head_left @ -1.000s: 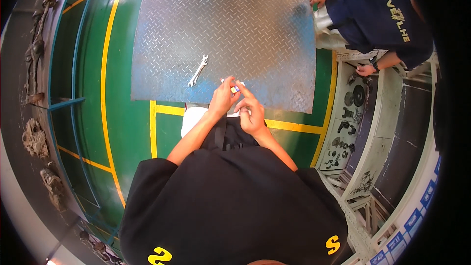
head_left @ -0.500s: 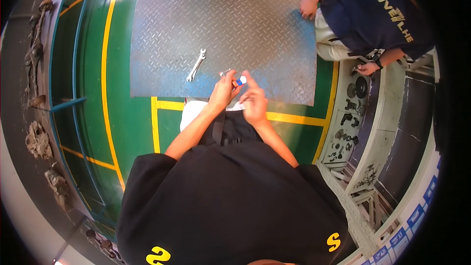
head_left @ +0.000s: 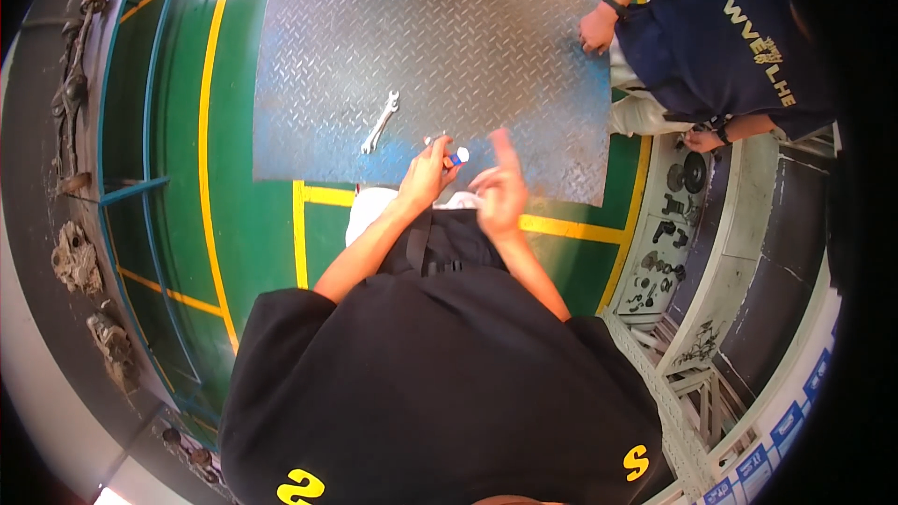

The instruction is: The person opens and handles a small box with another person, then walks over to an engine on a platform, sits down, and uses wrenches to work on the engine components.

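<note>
Over the near edge of the steel plate tabletop, my left hand is closed on a small blue and white object, whose kind I cannot make out. A small pale tip also shows at the far side of those fingers. My right hand is just to the right, apart from the object. Its index finger points forward, slightly blurred, and nothing shows in its grasp. A silver double-ended wrench lies on the plate, left of and beyond my left hand.
Another person in a dark shirt stands at the right, one hand at the plate's edge. Behind that person, dark metal parts lie on a pale bench. A blue frame and worn machine parts line the left.
My right hand has drawn away to the right from the small object, its index finger extended. My left hand keeps its hold. The whole view has shifted slightly.
</note>
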A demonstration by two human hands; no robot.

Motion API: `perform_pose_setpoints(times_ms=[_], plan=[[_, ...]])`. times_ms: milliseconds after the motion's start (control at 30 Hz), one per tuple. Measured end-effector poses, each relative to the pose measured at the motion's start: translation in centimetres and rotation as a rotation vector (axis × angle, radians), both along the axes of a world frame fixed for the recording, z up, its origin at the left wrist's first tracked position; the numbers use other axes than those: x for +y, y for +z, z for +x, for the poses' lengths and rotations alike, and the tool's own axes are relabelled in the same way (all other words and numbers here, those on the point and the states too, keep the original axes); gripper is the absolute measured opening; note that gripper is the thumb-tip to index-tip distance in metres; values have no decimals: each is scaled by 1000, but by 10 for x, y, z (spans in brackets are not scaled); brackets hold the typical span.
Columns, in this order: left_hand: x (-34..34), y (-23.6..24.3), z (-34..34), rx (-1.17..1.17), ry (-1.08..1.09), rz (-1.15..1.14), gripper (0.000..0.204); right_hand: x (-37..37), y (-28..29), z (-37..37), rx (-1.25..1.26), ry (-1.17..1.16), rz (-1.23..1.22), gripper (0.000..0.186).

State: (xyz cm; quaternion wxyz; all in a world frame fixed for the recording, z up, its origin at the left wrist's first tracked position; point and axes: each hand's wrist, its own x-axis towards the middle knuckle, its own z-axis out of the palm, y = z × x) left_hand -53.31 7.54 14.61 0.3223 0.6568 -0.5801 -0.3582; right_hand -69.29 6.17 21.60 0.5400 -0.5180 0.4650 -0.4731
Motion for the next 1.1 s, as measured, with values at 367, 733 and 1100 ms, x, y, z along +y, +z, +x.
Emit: perform_pose_setpoints(times_ms=[367,733,1100], plan=[[-14,-1,-5,-12,-22,55,53,-8,-25,-1,885,685,-237,11],[-12,5,-1,40,-50,46,51,-45,53,5,486,141,-285,12],[-10,21,-10,76,-40,116,53,-6,-28,-1,736,250,-163,5]])
